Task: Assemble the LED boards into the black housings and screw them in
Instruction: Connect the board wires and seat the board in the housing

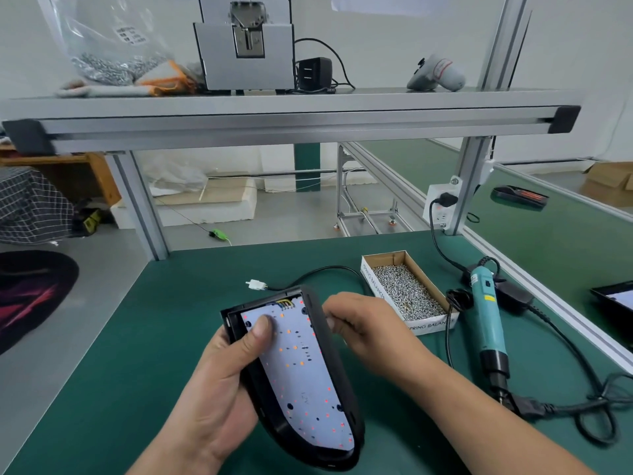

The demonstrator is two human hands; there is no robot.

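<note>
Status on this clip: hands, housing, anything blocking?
Left hand grips black housing, thumb on LED board. Right hand at its rim, grasp unclear. Screwdriver aside, nothing blocking.

Assembly workshop: aluminium-frame bench (294, 121), screw box (407, 293), electric screwdriver (488, 323).

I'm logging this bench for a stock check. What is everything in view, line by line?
housing: one, black, held, front centre
LED board: one, white with red and orange dots, inside the housing
connector: one, white, on the table beyond the housing
box of screws: one, cardboard, on the table right of the housing
screwdriver: one, teal, lying right of the box
table: one, green top
machine: one, grey, on the upper shelf
adapter: one, black, right of the machine
bag: one, clear, shelf's left end
left hand: grips the housing, thumb on the LED board
right hand: at the housing's right rim, fingers curled; contents unclear
</note>
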